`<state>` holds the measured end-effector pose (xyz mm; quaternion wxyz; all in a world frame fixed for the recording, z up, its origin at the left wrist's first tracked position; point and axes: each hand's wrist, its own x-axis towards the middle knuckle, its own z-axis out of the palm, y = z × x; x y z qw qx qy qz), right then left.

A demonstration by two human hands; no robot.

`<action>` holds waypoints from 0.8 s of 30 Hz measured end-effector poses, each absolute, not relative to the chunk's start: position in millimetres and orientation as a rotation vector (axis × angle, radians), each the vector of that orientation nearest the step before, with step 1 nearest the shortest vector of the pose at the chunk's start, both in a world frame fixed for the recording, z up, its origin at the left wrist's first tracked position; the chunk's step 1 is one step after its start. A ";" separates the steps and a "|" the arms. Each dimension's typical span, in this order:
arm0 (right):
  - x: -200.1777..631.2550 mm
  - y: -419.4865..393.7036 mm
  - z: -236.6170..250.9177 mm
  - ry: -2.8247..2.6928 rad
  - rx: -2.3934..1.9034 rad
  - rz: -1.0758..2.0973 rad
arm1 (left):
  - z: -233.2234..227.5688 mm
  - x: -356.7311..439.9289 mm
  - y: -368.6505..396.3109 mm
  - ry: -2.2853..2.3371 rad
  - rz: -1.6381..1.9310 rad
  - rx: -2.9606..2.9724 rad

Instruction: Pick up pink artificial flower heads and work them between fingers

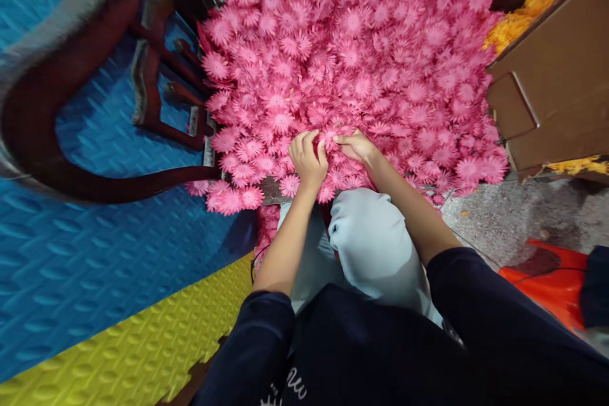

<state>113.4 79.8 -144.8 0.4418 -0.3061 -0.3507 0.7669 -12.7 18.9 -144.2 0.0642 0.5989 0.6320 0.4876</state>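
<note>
Operating remotely, I'd press lightly so as not to crush the pink flower at the flower pile's near side, my right hand pinching its edge, my left hand curled beside it, grip unclear.

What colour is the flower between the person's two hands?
The flower is pink, best seen in the head view.
</note>
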 end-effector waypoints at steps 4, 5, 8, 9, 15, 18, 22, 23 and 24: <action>116.0 81.3 -145.6 -0.797 -0.746 1.976 | -147.2 -8.8 15.0 1.920 1.435 1.795; 116.3 81.5 -145.8 -0.780 -0.747 1.988 | -148.5 -8.2 14.7 1.930 1.427 1.787; 116.3 81.7 -146.8 -0.753 -0.771 1.993 | -151.7 -7.4 15.0 1.977 1.483 1.730; 116.2 81.6 -147.3 -0.749 -0.791 1.981 | -152.1 -7.4 15.3 1.983 1.502 1.713; 117.6 82.5 -148.2 -0.787 -0.770 1.987 | -146.3 -8.4 19.3 1.892 1.317 1.919; 119.6 83.9 -146.5 -0.855 -0.746 2.022 | -145.0 -9.8 22.1 1.863 1.273 1.986; 120.7 86.1 -146.5 -0.882 -0.752 2.061 | -147.4 -11.6 24.0 1.899 1.330 1.982; 120.5 86.8 -147.7 -0.884 -0.742 2.065 | -148.0 -12.0 24.0 1.907 1.344 1.989; 120.1 87.5 -149.3 -0.886 -0.734 2.071 | -148.4 -12.2 23.7 1.911 1.355 2.003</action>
